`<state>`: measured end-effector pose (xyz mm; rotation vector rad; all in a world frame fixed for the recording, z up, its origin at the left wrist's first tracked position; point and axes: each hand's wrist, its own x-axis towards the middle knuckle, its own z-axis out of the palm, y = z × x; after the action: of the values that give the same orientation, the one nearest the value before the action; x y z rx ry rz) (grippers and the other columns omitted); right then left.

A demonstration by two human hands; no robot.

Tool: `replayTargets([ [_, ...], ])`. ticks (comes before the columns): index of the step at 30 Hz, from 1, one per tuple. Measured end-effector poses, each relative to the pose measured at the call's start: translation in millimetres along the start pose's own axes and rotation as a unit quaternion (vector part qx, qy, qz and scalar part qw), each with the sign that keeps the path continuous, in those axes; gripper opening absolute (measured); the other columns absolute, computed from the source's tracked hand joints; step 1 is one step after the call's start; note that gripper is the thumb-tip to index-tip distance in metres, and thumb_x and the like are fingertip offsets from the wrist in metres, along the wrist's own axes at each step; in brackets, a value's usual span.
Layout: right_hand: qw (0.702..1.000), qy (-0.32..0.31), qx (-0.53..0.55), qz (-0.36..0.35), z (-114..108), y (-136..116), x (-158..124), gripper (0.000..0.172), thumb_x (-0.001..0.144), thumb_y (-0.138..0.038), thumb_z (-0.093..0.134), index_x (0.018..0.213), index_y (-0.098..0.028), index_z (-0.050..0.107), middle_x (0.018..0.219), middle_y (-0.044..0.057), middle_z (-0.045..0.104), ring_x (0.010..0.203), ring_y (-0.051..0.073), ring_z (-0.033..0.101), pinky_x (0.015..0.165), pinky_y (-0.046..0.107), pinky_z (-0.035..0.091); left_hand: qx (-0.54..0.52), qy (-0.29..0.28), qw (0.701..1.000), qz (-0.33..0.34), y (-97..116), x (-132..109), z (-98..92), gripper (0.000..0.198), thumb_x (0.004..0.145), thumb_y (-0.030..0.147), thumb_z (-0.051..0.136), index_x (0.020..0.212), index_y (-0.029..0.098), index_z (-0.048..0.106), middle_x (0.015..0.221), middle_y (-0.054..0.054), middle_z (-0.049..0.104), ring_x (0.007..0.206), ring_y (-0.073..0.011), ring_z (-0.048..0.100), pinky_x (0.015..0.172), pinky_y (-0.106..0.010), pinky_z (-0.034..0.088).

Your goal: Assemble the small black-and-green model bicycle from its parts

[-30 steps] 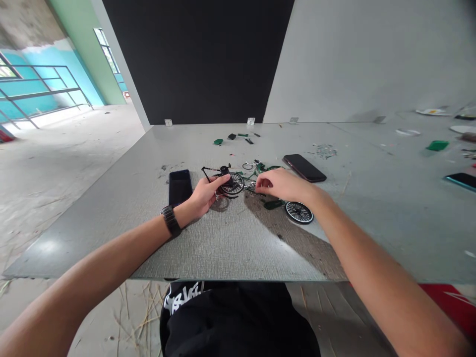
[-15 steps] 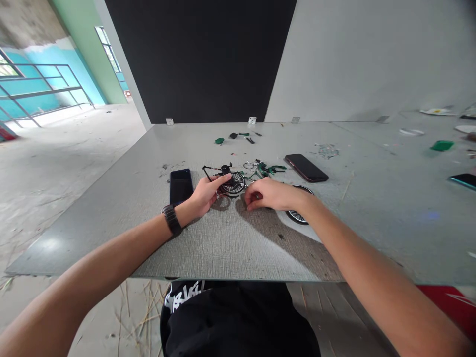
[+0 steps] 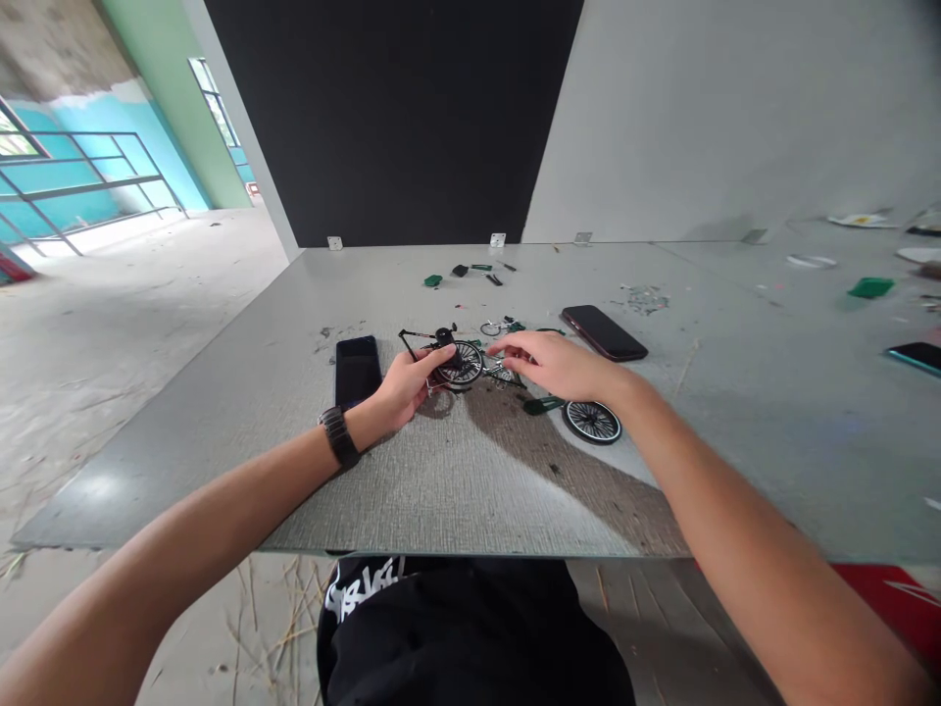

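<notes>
My left hand (image 3: 404, 384) is closed on a partly built miniature bicycle, with its black frame (image 3: 416, 335) and a spoked wheel (image 3: 466, 363) standing out past the thumb. To the right, my right hand (image 3: 548, 363) is over small loose bicycle parts (image 3: 503, 371), its fingers apart and slightly bent, with nothing visible between them. Whether the fingertips touch the parts I cannot tell. Under the right wrist lie a second spoked wheel (image 3: 592, 422) and a dark green piece (image 3: 542, 404). More small parts (image 3: 503, 326) lie just beyond the hand, partly hidden by it.
One phone (image 3: 358, 369) lies left of my left hand, another phone (image 3: 604, 332) beyond my right. Small green and black pieces (image 3: 470, 271) lie near the upright panel (image 3: 412, 118). A green piece (image 3: 871, 287) and a third phone (image 3: 916, 357) are at far right.
My right hand has moved up and away from the table's front edge, and its fingers have spread from a pinch. The wheel and green piece beneath it show more fully. My left hand stays put.
</notes>
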<state>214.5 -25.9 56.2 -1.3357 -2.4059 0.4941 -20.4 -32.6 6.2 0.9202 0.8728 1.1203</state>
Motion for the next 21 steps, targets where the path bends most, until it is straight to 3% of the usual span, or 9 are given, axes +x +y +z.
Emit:
replayTargets([
  [3,1.0,0.005,0.009,-0.016,-0.2,-2.5,-0.2,0.031,0.096,-0.036,0.049,0.114,-0.024,0.071,0.105,0.008,0.072,0.086,0.023,0.063,0.076,0.037,0.045,-0.001,-0.005,1.0,0.004,0.5,-0.3,0.4,0.025,0.078,0.035,0.08,0.084,0.011,0.074,0.086,-0.011,0.075,0.067,-0.0118,0.064,0.06,-0.023,0.048],
  [10,0.999,-0.023,0.042,0.01,-4.8,-8.9,-2.6,0.033,0.098,-0.035,0.046,0.124,-0.028,0.065,0.078,0.0,0.061,0.065,0.016,0.05,0.063,0.031,0.036,0.004,-0.002,1.0,-0.003,1.0,-0.4,0.7,0.023,0.08,0.033,0.078,0.086,0.011,0.073,0.089,-0.01,0.076,0.068,-0.0115,0.065,0.062,-0.024,0.049],
  [16,0.997,-0.002,0.071,-0.002,-3.9,-10.2,-2.4,0.025,0.097,-0.039,0.05,0.113,-0.026,0.064,0.075,0.0,0.059,0.066,0.016,0.05,0.062,0.031,0.036,-0.002,-0.009,1.0,-0.002,1.1,-0.6,1.1,0.021,0.081,0.031,0.077,0.084,0.011,0.073,0.085,-0.009,0.075,0.066,-0.0112,0.064,0.063,-0.025,0.049],
  [21,0.994,0.055,0.096,-0.014,0.6,-8.4,0.2,0.02,0.095,-0.042,0.057,0.097,-0.024,0.064,0.075,0.0,0.066,0.065,0.016,0.055,0.063,0.033,0.041,-0.003,-0.01,1.0,-0.002,1.4,-0.8,1.3,0.022,0.08,0.031,0.078,0.084,0.01,0.073,0.085,-0.01,0.075,0.066,-0.0117,0.064,0.061,-0.025,0.048],
])
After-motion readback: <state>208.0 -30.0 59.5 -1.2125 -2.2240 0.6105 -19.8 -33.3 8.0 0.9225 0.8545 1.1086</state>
